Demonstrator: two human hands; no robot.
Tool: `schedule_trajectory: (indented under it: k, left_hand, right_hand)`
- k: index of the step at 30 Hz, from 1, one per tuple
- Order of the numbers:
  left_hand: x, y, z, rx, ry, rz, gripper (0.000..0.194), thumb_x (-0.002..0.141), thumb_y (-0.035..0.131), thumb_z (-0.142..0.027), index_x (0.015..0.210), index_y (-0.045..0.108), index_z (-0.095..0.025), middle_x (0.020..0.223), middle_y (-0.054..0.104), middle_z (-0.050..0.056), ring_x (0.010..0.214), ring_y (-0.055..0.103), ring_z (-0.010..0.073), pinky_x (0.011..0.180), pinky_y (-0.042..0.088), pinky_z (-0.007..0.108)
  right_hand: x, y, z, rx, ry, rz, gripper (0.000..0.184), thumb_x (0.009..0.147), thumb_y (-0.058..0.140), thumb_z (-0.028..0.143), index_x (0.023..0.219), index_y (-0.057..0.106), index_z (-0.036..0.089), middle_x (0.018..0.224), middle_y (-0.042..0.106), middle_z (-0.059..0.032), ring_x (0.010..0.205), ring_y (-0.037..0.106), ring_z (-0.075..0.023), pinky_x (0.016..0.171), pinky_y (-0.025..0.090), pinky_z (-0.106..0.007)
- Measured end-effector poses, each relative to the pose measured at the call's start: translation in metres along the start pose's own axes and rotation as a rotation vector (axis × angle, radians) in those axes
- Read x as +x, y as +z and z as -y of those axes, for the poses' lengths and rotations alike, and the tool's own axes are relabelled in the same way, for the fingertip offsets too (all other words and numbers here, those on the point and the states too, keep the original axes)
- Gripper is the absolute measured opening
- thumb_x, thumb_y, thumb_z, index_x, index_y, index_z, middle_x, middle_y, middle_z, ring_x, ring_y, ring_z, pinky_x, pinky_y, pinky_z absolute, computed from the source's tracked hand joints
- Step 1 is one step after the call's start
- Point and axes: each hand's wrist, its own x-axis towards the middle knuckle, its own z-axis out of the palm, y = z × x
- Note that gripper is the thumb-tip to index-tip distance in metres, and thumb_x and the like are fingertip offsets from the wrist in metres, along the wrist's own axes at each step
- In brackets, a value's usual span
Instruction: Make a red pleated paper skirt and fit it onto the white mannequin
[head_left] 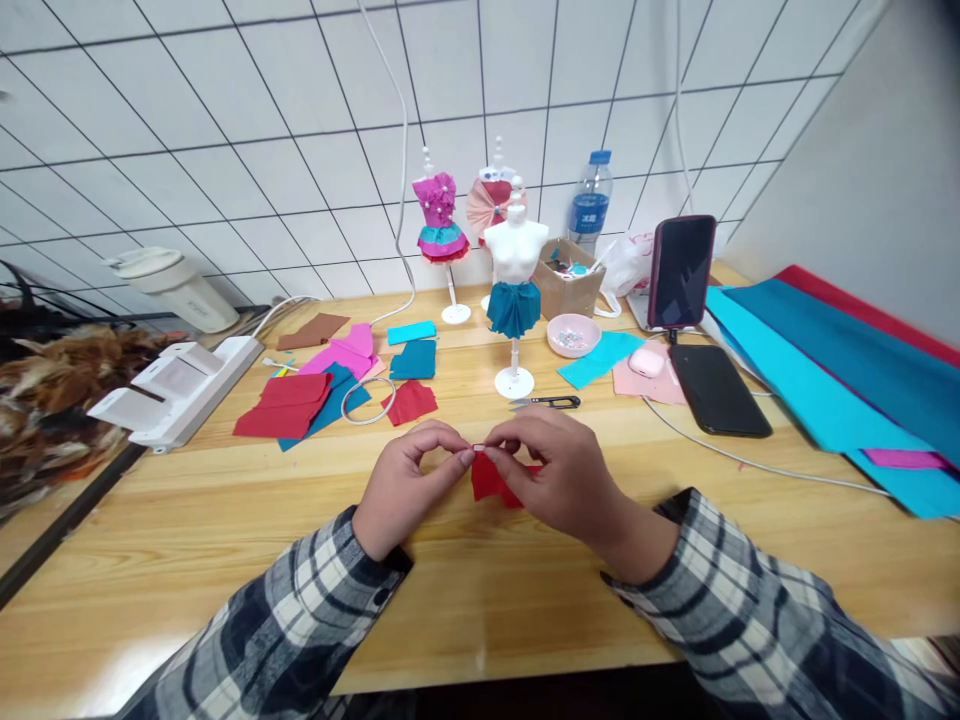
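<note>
Between my two hands is a small red piece of crepe paper (489,482), low over the wooden table. My left hand (411,482) pinches its upper left edge between thumb and forefinger. My right hand (566,485) grips the same edge close beside it and covers part of the paper. A tiny whitish spot shows between the fingertips, too small to name. Just beyond my right hand lie thread snips (559,402) with black handles. Behind them stands a white mini dress form (517,250) wearing a gathered teal skirt (514,308).
Cut coloured pieces, including a red sheet (281,405), lie left near a coiled white cable (345,405). Two dressed forms stand behind. A pink bead bowl (574,335), cardboard box (566,292), black phone (718,390) and long teal sheets (847,350) are rightward; a power strip (187,395) is left.
</note>
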Motion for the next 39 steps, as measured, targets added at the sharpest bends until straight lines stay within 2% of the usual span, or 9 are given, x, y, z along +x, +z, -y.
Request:
schedule_trajectory:
  k: [4, 9, 14, 20, 23, 28, 31, 39]
  left_hand:
    - [-0.002, 0.003, -0.003, 0.038, 0.074, -0.040, 0.013, 0.082, 0.066, -0.027, 0.073, 0.068, -0.017, 0.078, 0.066, 0.005, 0.076, 0.063, 0.0167, 0.074, 0.050, 0.030]
    - [-0.004, 0.005, -0.010, 0.170, 0.183, -0.087, 0.009, 0.081, 0.065, -0.020, 0.072, 0.068, -0.018, 0.074, 0.065, 0.003, 0.072, 0.062, 0.0151, 0.069, 0.049, 0.027]
    - [-0.006, 0.006, -0.010, 0.276, 0.249, -0.104, 0.008, 0.081, 0.066, -0.020, 0.074, 0.069, -0.018, 0.073, 0.064, 0.002, 0.071, 0.061, 0.0150, 0.069, 0.048, 0.028]
    - [-0.006, 0.006, -0.010, 0.309, 0.208, -0.105, 0.011, 0.082, 0.064, -0.023, 0.072, 0.067, -0.019, 0.075, 0.066, 0.003, 0.073, 0.062, 0.0159, 0.070, 0.049, 0.029]
    - [-0.007, 0.005, -0.010, 0.335, 0.235, -0.110, 0.012, 0.081, 0.064, -0.022, 0.070, 0.067, -0.019, 0.074, 0.066, 0.004, 0.072, 0.062, 0.0162, 0.069, 0.050, 0.029]
    - [-0.007, 0.005, -0.007, 0.384, 0.268, -0.119, 0.013, 0.080, 0.063, -0.019, 0.068, 0.066, -0.019, 0.070, 0.066, 0.003, 0.070, 0.062, 0.0161, 0.065, 0.049, 0.028]
    - [-0.007, 0.006, -0.006, 0.376, 0.264, -0.131, 0.013, 0.081, 0.064, -0.020, 0.069, 0.067, -0.019, 0.070, 0.066, 0.003, 0.069, 0.062, 0.0163, 0.065, 0.049, 0.028]
    - [-0.006, 0.008, -0.007, 0.210, 0.077, -0.088, 0.018, 0.086, 0.062, -0.031, 0.079, 0.073, -0.019, 0.078, 0.070, 0.006, 0.074, 0.065, 0.0173, 0.069, 0.052, 0.028]
  right_hand:
    - [-0.003, 0.003, 0.003, 0.011, 0.082, 0.094, 0.007, 0.085, 0.064, 0.018, 0.085, 0.071, 0.019, 0.074, 0.067, -0.0004, 0.064, 0.055, -0.0113, 0.061, 0.041, -0.024]
    - [-0.001, 0.004, 0.001, 0.064, 0.170, 0.103, 0.006, 0.081, 0.068, 0.019, 0.079, 0.074, 0.020, 0.066, 0.066, 0.0021, 0.056, 0.053, -0.0088, 0.055, 0.039, -0.022]
    - [0.000, 0.003, 0.000, 0.077, 0.210, 0.135, 0.007, 0.079, 0.068, 0.018, 0.078, 0.074, 0.020, 0.068, 0.068, 0.0023, 0.058, 0.056, -0.0092, 0.057, 0.041, -0.022]
    - [-0.001, 0.002, -0.001, 0.046, 0.186, 0.174, 0.010, 0.083, 0.066, 0.023, 0.083, 0.075, 0.022, 0.071, 0.070, 0.0008, 0.062, 0.060, -0.0115, 0.060, 0.042, -0.024]
    - [-0.003, 0.002, 0.000, 0.013, 0.170, 0.183, 0.011, 0.084, 0.065, 0.024, 0.086, 0.076, 0.024, 0.074, 0.072, 0.0001, 0.065, 0.062, -0.0126, 0.061, 0.042, -0.025]
    - [-0.002, 0.006, 0.003, -0.050, 0.200, 0.193, 0.011, 0.081, 0.063, 0.021, 0.080, 0.074, 0.023, 0.070, 0.070, 0.0000, 0.063, 0.061, -0.0129, 0.059, 0.040, -0.025]
    - [-0.001, 0.011, 0.004, -0.038, 0.241, 0.147, 0.009, 0.078, 0.064, 0.019, 0.077, 0.072, 0.022, 0.069, 0.068, 0.0009, 0.062, 0.060, -0.0121, 0.057, 0.039, -0.024]
    - [-0.003, 0.021, -0.006, 0.025, 0.333, 0.027, 0.004, 0.077, 0.066, 0.019, 0.076, 0.070, 0.021, 0.068, 0.067, 0.0024, 0.059, 0.057, -0.0116, 0.056, 0.040, -0.024]
